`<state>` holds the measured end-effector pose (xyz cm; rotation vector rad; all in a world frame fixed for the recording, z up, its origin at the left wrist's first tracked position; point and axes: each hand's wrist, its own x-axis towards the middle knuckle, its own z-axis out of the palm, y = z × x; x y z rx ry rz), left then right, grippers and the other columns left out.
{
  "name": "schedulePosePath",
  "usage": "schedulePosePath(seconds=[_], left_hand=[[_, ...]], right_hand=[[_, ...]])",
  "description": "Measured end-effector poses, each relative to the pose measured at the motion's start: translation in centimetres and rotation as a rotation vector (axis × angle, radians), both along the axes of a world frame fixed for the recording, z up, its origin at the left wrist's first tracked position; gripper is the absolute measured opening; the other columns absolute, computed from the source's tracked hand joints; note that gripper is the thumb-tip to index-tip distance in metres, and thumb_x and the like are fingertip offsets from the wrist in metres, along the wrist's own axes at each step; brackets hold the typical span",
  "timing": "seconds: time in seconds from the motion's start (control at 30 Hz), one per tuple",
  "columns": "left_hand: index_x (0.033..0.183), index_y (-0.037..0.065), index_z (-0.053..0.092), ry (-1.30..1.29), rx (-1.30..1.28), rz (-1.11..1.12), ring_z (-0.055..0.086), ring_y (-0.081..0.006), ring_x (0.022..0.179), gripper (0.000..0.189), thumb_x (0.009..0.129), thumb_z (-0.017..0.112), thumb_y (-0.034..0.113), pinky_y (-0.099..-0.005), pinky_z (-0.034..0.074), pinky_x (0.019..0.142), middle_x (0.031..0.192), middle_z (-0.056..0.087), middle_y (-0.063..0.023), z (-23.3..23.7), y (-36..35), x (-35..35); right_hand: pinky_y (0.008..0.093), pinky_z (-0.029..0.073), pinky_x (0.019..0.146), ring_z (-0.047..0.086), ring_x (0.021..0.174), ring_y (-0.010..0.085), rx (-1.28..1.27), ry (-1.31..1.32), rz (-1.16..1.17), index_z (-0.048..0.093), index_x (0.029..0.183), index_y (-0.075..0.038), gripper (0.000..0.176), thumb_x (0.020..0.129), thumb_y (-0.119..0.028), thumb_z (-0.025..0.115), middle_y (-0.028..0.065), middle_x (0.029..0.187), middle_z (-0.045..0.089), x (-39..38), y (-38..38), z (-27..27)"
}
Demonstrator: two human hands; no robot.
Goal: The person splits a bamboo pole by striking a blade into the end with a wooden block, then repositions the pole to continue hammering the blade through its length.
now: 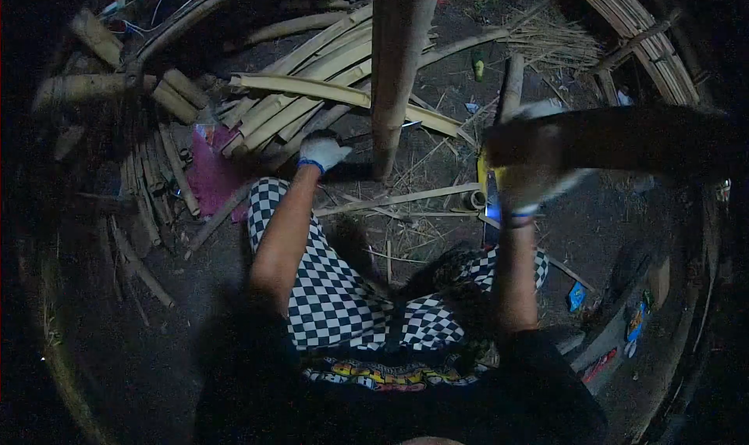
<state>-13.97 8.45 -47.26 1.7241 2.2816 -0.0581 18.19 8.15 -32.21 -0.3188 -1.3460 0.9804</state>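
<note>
My left hand [326, 153], in a white glove with a blue cuff, is closed above my left knee. A thin knife [413, 124] reaches right from it, its blade partly hidden behind an upright pole [402, 55]. My right hand [538, 186], also gloved and smeared by motion, is at the near end of a thick dark pole [632, 140]. That pole runs off to the right and covers the middle of the hand. Pale split bamboo strips [320, 90] lie in a pile beyond my left hand.
Cut bamboo lengths [94, 90] and thin sticks [144, 179] lie at left, beside a pink sheet [211, 172]. A bundle of strips [640, 35] curves across the upper right. Blue wrappers [576, 297] litter the dirt floor near my checkered trousers [335, 304].
</note>
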Motion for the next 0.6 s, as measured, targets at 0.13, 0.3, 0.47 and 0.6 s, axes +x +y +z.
schedulePosePath(seconds=[0.13,0.3,0.47,0.6], left_hand=[[0.115,0.007,0.065,-0.106,-0.094,-0.099,0.058,-0.0348,0.112,0.059,0.085,0.047,0.055,-0.0436,0.043,0.095,0.124,0.058,-0.0194,-5.1,1.7,-2.0],[0.122,0.008,0.061,-0.058,-0.139,-0.217,0.051,-0.0333,0.122,0.056,0.086,0.047,0.049,-0.0414,0.035,0.105,0.127,0.057,-0.0187,-4.9,0.2,-1.9],[0.111,0.003,0.066,-0.041,0.208,-0.102,0.058,-0.0346,0.111,0.056,0.083,0.050,0.048,-0.0446,0.042,0.098,0.121,0.059,-0.0225,-5.6,1.8,-3.4],[0.112,0.003,0.066,0.032,0.136,-0.103,0.058,-0.0357,0.110,0.059,0.083,0.050,0.052,-0.0447,0.042,0.097,0.119,0.060,-0.0220,-2.4,0.9,-1.6]], right_hand=[[0.0427,0.045,0.091,0.058,0.106,0.0399,-0.462,-1.039,-0.139,0.045,0.125,0.000,0.057,0.082,-0.030,0.066,0.0278,0.110,0.059,-0.2,-3.6,-19.2],[0.0400,0.048,0.074,0.063,0.083,0.0369,-0.541,-1.016,-0.098,0.052,0.114,0.002,0.049,0.084,-0.034,0.066,0.0230,0.089,0.063,0.1,-2.6,-10.2],[0.0341,0.039,0.099,0.051,0.112,0.0243,-0.149,-0.717,-0.661,0.045,0.131,0.005,0.061,0.080,-0.017,0.071,0.0188,0.125,0.053,0.6,-2.2,6.9],[0.0431,0.041,0.100,0.052,0.114,0.0237,0.001,0.339,-0.465,0.041,0.131,-0.002,0.041,0.097,-0.023,0.050,0.0123,0.121,0.055,1.6,-0.5,9.9]])
